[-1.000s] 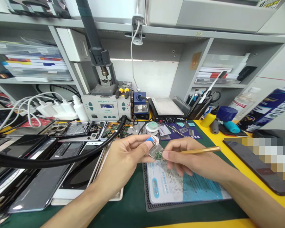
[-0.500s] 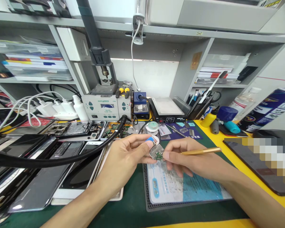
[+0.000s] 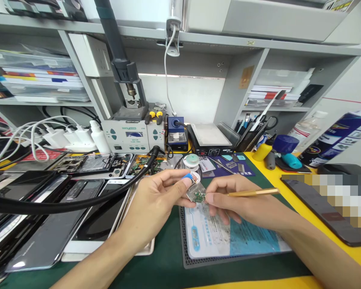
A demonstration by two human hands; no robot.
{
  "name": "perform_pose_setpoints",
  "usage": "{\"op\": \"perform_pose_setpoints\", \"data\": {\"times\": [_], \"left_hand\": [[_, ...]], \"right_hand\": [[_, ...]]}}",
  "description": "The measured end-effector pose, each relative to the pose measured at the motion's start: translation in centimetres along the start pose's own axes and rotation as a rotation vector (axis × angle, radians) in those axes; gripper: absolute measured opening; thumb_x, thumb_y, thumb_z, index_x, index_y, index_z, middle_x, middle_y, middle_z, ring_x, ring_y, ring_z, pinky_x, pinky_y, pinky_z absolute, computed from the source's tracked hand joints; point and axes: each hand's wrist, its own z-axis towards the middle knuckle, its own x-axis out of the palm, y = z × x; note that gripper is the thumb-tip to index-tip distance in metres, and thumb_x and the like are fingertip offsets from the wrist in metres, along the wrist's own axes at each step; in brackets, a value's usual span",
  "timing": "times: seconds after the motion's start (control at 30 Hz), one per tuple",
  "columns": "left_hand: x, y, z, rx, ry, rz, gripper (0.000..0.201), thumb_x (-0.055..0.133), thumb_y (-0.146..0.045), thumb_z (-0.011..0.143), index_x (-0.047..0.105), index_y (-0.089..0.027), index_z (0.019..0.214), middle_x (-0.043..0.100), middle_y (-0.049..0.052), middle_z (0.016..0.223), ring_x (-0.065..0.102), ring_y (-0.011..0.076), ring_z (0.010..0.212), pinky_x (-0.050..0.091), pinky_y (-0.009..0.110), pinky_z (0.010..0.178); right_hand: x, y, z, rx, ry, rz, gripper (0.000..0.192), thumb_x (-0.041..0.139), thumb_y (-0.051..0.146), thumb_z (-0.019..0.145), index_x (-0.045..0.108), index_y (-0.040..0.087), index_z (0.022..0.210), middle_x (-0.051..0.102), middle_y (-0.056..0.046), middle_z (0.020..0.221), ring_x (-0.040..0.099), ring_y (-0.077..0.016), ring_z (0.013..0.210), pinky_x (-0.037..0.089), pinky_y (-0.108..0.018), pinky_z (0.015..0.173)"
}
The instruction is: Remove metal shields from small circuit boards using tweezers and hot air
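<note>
Two hands (image 3: pixel 156 200) (image 3: pixel 243 202), one circuit board (image 3: pixel 196 194), one gold tool (image 3: pixel 252 193), one soldering station (image 3: pixel 134 135)

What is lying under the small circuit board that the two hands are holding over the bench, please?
Under the small circuit board lies a blue and white printed sheet on a black ribbed mat. The left hand and right hand cover part of the sheet's top edge.
</note>
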Motion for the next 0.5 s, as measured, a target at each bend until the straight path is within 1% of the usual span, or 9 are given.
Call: {"op": "perform_pose_setpoints", "data": {"times": [0.23, 0.4, 0.5], "left_hand": [[0.01, 0.32, -0.13, 0.009, 0.001, 0.031, 0.026, 0.080, -0.028, 0.083, 0.077, -0.014, 0.104, 0.078, 0.004, 0.094, 0.074, 0.0127, 0.064, 0.063, 0.017, 0.063], [0.00, 0.49, -0.12, 0.028, -0.034, 0.034, 0.028, 0.080, -0.031, 0.083, 0.076, -0.015, 0.107, 0.079, 0.005, 0.101, 0.074, 0.0129, 0.067, 0.065, 0.019, 0.066], [0.01, 0.46, 0.02, 0.028, -0.037, 0.020, 0.028, 0.081, -0.031, 0.083, 0.076, -0.014, 0.106, 0.079, 0.005, 0.100, 0.074, 0.0136, 0.070, 0.066, 0.021, 0.068]], "right_hand": [[-0.03, 0.09, 0.10, 0.012, 0.003, -0.009, 0.021, 0.070, 0.036, 0.091, 0.066, 0.017, 0.083, 0.070, -0.001, 0.074, 0.060, -0.0084, 0.053, 0.039, -0.014, 0.042], [0.00, -0.02, 0.02, 0.002, 0.005, -0.015, 0.021, 0.071, 0.035, 0.091, 0.066, 0.017, 0.082, 0.071, 0.000, 0.074, 0.060, -0.0082, 0.054, 0.039, -0.014, 0.043], [0.04, 0.03, -0.05, -0.007, 0.005, -0.017, 0.021, 0.072, 0.034, 0.090, 0.067, 0.016, 0.082, 0.071, -0.001, 0.075, 0.060, -0.0079, 0.054, 0.040, -0.014, 0.043]]}}
